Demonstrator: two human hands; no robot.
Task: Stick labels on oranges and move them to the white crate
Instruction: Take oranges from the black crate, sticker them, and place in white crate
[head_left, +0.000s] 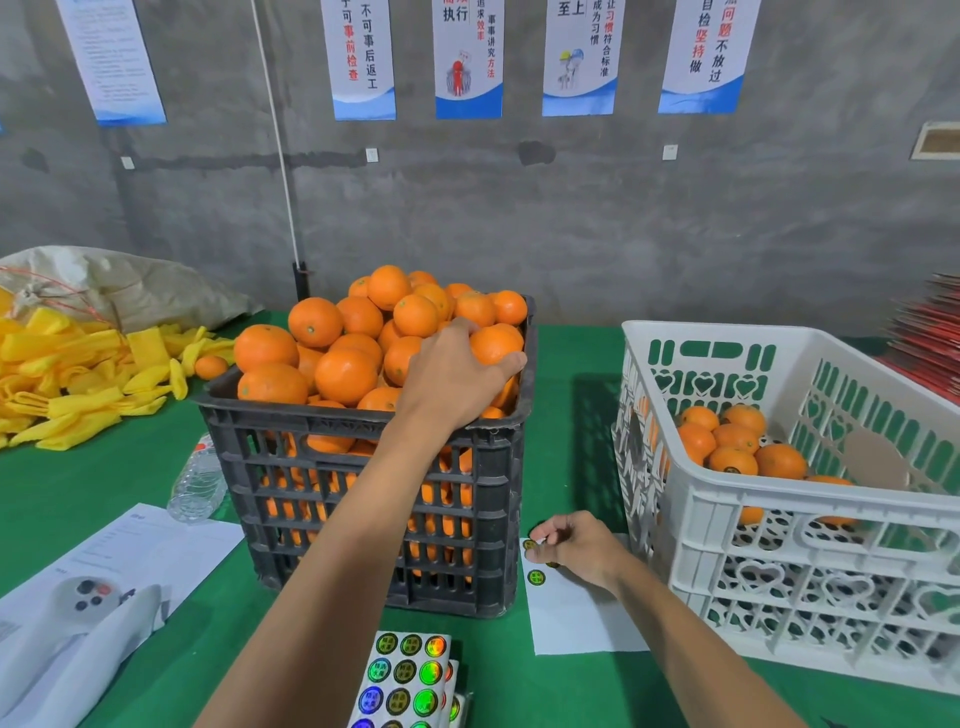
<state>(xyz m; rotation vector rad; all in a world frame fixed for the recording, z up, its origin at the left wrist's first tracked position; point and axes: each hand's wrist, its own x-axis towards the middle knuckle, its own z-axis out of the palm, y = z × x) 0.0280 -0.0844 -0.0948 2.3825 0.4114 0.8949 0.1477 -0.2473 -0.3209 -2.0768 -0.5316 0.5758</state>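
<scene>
Left hand (457, 374) reaches far forward over the black crate (363, 499), fingers curled around one orange (496, 343) at the heap's right rear corner, thumb on its near right side. Grip looks set, fruit not yet lifted.

Right hand (576, 545) is low on the green table (130, 467), between the two crates, fingertips pinching at a round label (530, 545) on the top edge of a nearly used-up backing sheet (582, 613). One more label sits just below.

Key relation: gripped orange lies up and left of the label hand, well apart. It must come down and toward the person to meet the label.

White crate (779, 551) stands just right of the right hand, so that hand is nearer for the drop. It holds a few labelled oranges already.

Spare label sheets (410, 675) lie at the near edge.
</scene>
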